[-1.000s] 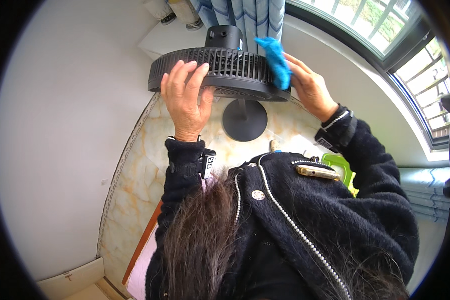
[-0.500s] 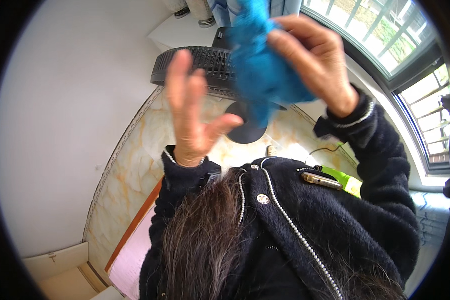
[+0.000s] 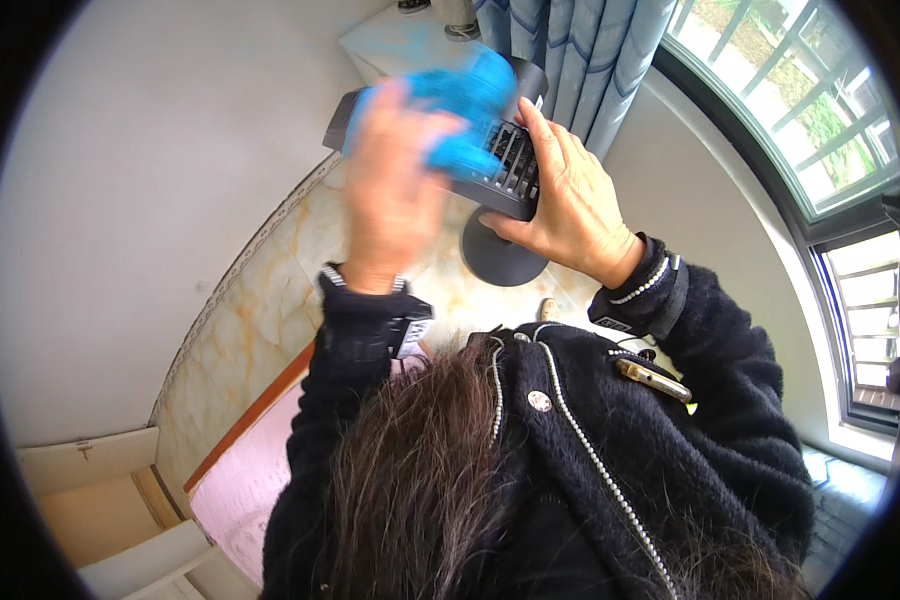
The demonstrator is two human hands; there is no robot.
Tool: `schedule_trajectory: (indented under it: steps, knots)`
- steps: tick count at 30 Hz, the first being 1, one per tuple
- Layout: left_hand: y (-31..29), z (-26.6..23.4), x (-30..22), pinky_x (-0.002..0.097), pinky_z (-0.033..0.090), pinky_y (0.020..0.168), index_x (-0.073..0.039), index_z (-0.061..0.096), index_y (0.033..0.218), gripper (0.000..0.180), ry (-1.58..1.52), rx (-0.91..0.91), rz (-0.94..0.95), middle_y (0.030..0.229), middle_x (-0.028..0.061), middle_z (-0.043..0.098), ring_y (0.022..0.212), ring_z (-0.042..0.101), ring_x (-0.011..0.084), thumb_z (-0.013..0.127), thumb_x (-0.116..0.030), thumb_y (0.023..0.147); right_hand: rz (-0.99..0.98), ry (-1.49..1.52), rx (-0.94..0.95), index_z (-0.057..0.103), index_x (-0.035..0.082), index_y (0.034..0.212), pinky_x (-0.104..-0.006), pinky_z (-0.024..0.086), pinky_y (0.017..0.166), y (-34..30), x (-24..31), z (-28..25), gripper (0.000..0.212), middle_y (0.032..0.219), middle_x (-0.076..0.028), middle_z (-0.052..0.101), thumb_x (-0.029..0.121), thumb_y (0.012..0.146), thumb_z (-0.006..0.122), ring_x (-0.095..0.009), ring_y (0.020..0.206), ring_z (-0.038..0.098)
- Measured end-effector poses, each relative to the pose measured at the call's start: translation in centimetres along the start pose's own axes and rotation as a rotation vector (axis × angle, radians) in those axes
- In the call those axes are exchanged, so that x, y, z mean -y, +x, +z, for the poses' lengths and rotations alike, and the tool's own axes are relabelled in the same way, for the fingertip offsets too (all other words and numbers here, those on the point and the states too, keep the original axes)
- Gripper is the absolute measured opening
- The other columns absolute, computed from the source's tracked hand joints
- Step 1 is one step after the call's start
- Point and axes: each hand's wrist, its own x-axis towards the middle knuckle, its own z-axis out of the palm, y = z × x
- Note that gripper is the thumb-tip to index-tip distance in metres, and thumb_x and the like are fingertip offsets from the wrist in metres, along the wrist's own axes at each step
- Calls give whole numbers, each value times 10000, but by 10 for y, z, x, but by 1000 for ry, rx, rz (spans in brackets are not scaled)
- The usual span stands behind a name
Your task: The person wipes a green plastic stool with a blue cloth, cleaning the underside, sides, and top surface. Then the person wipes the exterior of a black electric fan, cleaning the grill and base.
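A black standing fan [image 3: 513, 170] with a slatted grille is in front of me, its round base [image 3: 497, 252] on the floor below. My right hand [image 3: 576, 205] grips the right end of the fan head, thumb on the near side and fingers over the top. A fuzzy blue cloth [image 3: 475, 95] lies bunched over the fan's upper left part. My left hand [image 3: 392, 190], smeared by motion, is closed on this cloth against the fan. The cloth hides much of the grille.
Behind the fan are a white stand [image 3: 380, 45] and blue curtains [image 3: 610, 60]. A barred window [image 3: 770, 80] is at the right, a white wall [image 3: 150, 220] at the left. A pink-topped piece with a wooden edge [image 3: 245, 425] and an open drawer [image 3: 100, 500] are at the lower left.
The blue cloth has passed from my right hand to my left and come down onto the fan. My right hand has taken hold of the fan head, which has turned.
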Motion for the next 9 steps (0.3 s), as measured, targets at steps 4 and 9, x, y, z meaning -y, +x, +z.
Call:
schedule_trajectory:
  steps: [4, 9]
  knots:
    - [7, 19, -5, 483, 407, 1066, -105, 668, 1066, 301, 7, 179, 146, 1209, 81, 642, 1253, 551, 325, 655, -73, 767, 76, 85, 78, 379, -49, 1415, -458, 463, 998, -2, -7, -1, 936, 1272, -264, 538, 307, 677, 830, -438, 1168, 545]
    - [2, -1, 39, 507, 358, 1120, -108, 668, 1045, 285, -81, 117, -11, 1228, 108, 640, 1263, 541, 345, 682, -115, 760, 53, 80, 81, 360, -42, 1443, -460, 469, 971, 4, -1, -1, 967, 1210, -240, 548, 320, 681, 833, -398, 1121, 561]
